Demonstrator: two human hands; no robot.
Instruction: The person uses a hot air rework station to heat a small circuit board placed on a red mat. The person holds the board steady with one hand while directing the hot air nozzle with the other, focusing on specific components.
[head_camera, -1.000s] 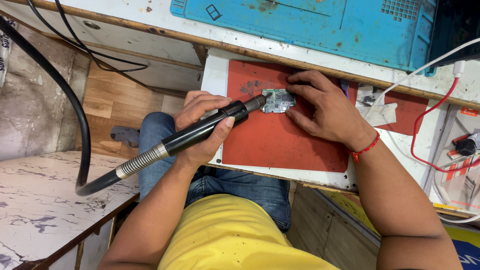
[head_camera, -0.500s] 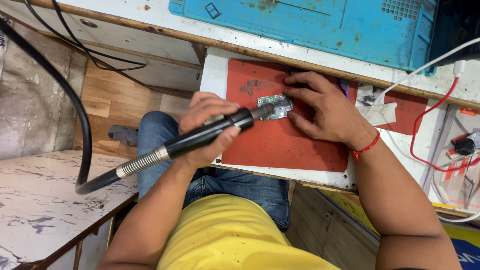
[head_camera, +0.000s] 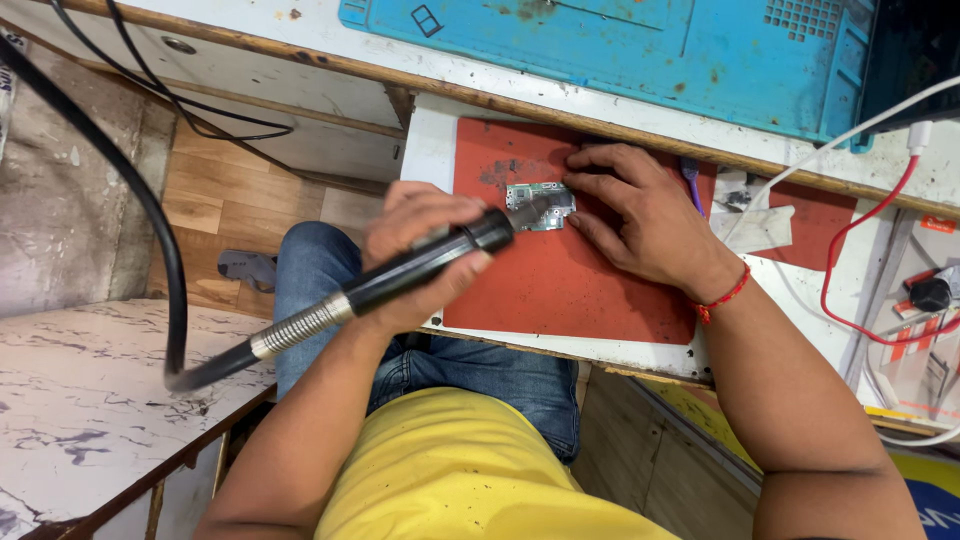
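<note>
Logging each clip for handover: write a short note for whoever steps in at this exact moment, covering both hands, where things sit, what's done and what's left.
Left hand: gripping the black rotary handpiece, tip on the small circuit board.
Right hand: fingers pressing on the board's right edge, pinning it flat.
Board lies on the red mat on the white pull-out shelf; the handpiece's black hose runs off to the left.
Done: board placed and held, tool tip at the board.
Left: the work on the board looks unfinished; how far it has got cannot be told.

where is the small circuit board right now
In the head view the small circuit board lies on the red mat, upper middle, under the right hand fingertips, with the black rotary handpiece tip touching it.
</note>
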